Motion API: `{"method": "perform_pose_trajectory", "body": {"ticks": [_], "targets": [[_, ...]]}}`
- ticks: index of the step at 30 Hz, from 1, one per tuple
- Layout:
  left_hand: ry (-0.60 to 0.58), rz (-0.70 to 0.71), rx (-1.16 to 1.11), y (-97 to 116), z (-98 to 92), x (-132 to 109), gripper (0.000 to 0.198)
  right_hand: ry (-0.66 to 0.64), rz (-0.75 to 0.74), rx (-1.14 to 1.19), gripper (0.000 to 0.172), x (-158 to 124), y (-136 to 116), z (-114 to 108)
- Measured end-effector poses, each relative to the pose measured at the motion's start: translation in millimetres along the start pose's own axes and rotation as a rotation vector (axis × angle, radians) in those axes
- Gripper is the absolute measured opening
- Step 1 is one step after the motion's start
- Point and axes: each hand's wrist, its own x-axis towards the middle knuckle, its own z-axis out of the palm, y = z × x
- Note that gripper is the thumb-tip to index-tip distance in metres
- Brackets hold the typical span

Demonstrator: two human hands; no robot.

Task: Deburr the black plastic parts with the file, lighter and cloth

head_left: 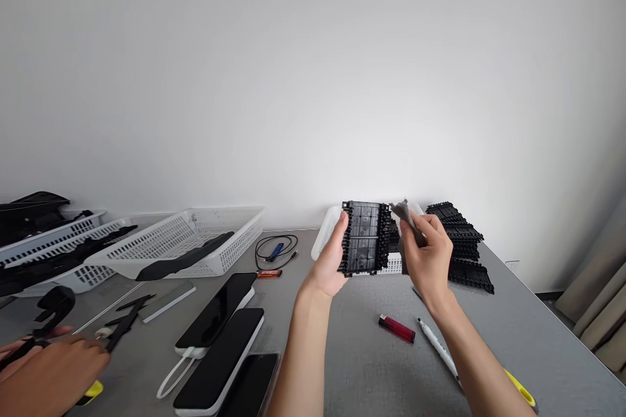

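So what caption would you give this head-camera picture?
Left hand holds up a black plastic panel while the right hand pinches a grey cloth beside it.

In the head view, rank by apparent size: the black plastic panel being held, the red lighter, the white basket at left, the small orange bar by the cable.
1. white basket
2. black plastic panel, in the left hand
3. red lighter
4. orange bar

The lighter lies nearer the camera, so its lead over the bar is unsure.

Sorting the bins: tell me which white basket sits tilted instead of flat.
The large white basket nearest the coiled cable: it leans on the neighbouring basket, holding one black strip.
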Motion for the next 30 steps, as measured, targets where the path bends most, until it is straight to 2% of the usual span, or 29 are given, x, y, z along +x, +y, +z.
{"method": "perform_pose_trajectory", "body": {"ticks": [3, 6, 10, 14, 17, 19, 21, 23, 25, 28, 30], "targets": [[-0.004, 0.061, 0.050, -3, -1.9, 1, 0.065, -0.146, -0.167, -0.226, 0.041, -5, -5, 1], [-0.008, 0.124, 0.058, -3, -2.9, 2, 0.066, -0.332, -0.217, -0.409, 0.055, -8, -8, 3], [0.047, 0.137, -0.002, 1, -1.5, 3, 0.071, -0.502, -0.258, -0.572, 0.072, -15, -15, 7], [0.195, 0.207, -0.080, 11, -2.3, 3, 0.071, -0.723, -0.283, -0.684, 0.082, -23, -28, 3], [0.312, 0.257, -0.126, 19, -4.5, 1, 0.065, -0.877, -0.282, -0.604, 0.078, -21, -34, -10], [0.341, 0.253, -0.147, 22, -5.5, 0, 0.062, -0.829, -0.242, -0.480, 0.067, -15, -33, -19], [0.337, 0.217, -0.151, 22, -6.4, 0, 0.063, -0.641, -0.157, -0.367, 0.055, -8, -29, -26], [0.313, 0.168, -0.140, 19, -7.1, 0, 0.064, -0.431, -0.081, -0.298, 0.052, -2, -24, -29], [0.273, 0.114, -0.128, 15, -7.2, 1, 0.066, -0.305, -0.064, -0.266, 0.051, 0, -21, -26], [0.154, 0.044, -0.113, 11, -4.1, 1, 0.069, -0.251, -0.105, -0.283, 0.051, -2, -19, -18], [0.062, 0.015, -0.102, 9, -0.2, 0, 0.071, -0.271, -0.149, -0.342, 0.051, -4, -19, -11]]}}
